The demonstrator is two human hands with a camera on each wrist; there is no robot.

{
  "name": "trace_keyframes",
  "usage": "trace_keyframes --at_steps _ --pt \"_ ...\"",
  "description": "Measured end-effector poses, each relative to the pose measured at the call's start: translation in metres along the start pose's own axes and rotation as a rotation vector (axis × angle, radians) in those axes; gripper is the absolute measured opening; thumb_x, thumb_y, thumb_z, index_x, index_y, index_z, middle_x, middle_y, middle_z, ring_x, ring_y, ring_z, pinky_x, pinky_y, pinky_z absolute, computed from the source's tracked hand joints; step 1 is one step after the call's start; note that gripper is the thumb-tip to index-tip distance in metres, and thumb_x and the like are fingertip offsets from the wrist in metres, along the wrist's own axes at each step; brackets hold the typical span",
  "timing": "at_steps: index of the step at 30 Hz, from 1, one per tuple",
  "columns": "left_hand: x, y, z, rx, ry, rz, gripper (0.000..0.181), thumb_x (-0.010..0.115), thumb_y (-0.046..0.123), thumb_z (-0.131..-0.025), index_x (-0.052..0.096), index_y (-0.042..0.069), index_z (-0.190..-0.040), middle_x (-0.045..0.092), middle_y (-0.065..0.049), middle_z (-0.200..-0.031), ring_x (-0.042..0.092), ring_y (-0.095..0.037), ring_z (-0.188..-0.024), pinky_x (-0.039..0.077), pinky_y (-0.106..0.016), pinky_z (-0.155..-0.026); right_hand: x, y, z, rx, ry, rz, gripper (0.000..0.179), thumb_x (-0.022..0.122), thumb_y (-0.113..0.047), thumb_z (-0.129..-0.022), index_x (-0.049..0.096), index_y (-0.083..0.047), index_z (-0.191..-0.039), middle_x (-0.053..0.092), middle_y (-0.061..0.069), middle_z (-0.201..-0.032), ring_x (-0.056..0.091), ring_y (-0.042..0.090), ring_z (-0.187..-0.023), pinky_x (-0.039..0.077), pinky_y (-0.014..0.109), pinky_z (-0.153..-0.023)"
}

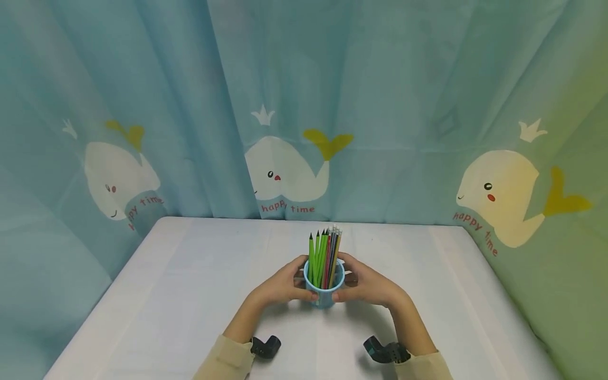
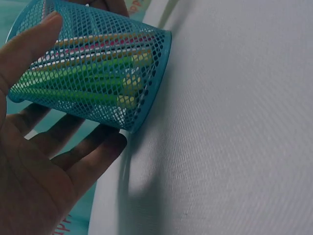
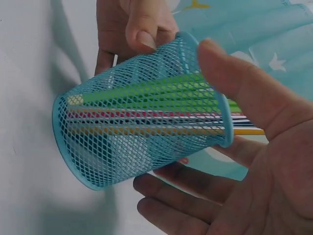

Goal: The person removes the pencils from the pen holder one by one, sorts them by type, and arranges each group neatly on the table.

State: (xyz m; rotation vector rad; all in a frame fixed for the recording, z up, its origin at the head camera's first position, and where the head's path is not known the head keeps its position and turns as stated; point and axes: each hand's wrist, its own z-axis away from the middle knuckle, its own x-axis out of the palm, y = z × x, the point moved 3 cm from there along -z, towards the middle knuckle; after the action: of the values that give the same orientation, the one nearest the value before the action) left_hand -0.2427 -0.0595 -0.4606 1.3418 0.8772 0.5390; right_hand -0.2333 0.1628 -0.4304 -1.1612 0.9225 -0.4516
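Observation:
A blue mesh pencil cup (image 1: 325,300) stands upright on the white table, with both hands around it. Inside it are several green pencils (image 1: 317,258) on the left and several thin striped or coloured pencils (image 1: 335,256) on the right, tips and ends poking above the rim. From the left, the left hand (image 1: 284,283) holds the cup, its thumb on the near side and fingers behind. The right hand (image 1: 372,285) mirrors it from the right, thumb near the rim. Through the mesh (image 3: 146,156), the right wrist view shows the pencils' lower ends near the base.
The white table (image 1: 190,295) stretches out on both sides of the hands. Behind it hangs a blue-green curtain (image 1: 394,105) printed with whales. A black wrist camera (image 1: 267,347) sits on the left wrist, another black camera (image 1: 380,350) on the right.

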Motion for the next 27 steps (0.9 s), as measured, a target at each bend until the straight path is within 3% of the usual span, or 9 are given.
trace_keyframes --at_steps 4,10,17,21,27 --pt "0.002 0.0 0.001 0.001 0.009 -0.02 0.088 0.084 0.009 -0.078 0.035 0.012 -0.15 0.053 -0.011 -0.14 0.056 -0.03 -0.127 0.048 -0.036 -0.107 -0.003 0.0 0.0 -0.038 0.032 0.019 0.078 0.075 -0.023 -0.09 0.033 -0.015 -0.154 0.052 0.021 -0.141 0.058 0.039 -0.123 0.048 0.057 -0.103" --pt "0.004 0.0 0.001 -0.009 0.018 -0.043 0.087 0.085 0.013 -0.079 0.035 0.013 -0.15 0.054 -0.01 -0.14 0.056 -0.029 -0.127 0.049 -0.038 -0.107 -0.002 -0.001 -0.004 -0.113 0.205 0.06 0.04 0.055 -0.026 -0.104 0.053 -0.006 -0.139 0.061 0.017 -0.133 0.06 0.037 -0.121 0.052 0.054 -0.098" --pt "0.003 -0.002 0.0 -0.001 0.025 -0.054 0.087 0.085 0.013 -0.078 0.036 0.014 -0.15 0.054 -0.01 -0.141 0.055 -0.03 -0.128 0.048 -0.039 -0.107 -0.005 -0.006 -0.004 -0.049 0.41 0.097 0.024 0.06 -0.029 -0.101 0.068 -0.009 -0.111 0.071 0.008 -0.114 0.067 0.024 -0.108 0.055 0.047 -0.094" --pt "0.003 -0.001 -0.003 0.012 0.026 -0.055 0.086 0.086 0.013 -0.078 0.038 0.014 -0.149 0.056 -0.008 -0.139 0.056 -0.028 -0.127 0.048 -0.036 -0.107 -0.01 -0.007 -0.002 -0.045 0.442 0.09 0.019 0.063 -0.026 -0.099 0.067 -0.008 -0.102 0.072 0.007 -0.104 0.067 0.02 -0.099 0.055 0.039 -0.087" --pt "0.002 -0.002 -0.003 0.008 0.043 -0.045 0.085 0.087 0.01 -0.075 0.04 0.012 -0.147 0.056 -0.009 -0.137 0.056 -0.029 -0.127 0.048 -0.037 -0.107 -0.014 -0.008 -0.002 -0.088 0.417 0.019 0.02 0.063 -0.024 -0.099 0.064 -0.004 -0.101 0.07 0.012 -0.103 0.067 0.023 -0.097 0.055 0.035 -0.085"
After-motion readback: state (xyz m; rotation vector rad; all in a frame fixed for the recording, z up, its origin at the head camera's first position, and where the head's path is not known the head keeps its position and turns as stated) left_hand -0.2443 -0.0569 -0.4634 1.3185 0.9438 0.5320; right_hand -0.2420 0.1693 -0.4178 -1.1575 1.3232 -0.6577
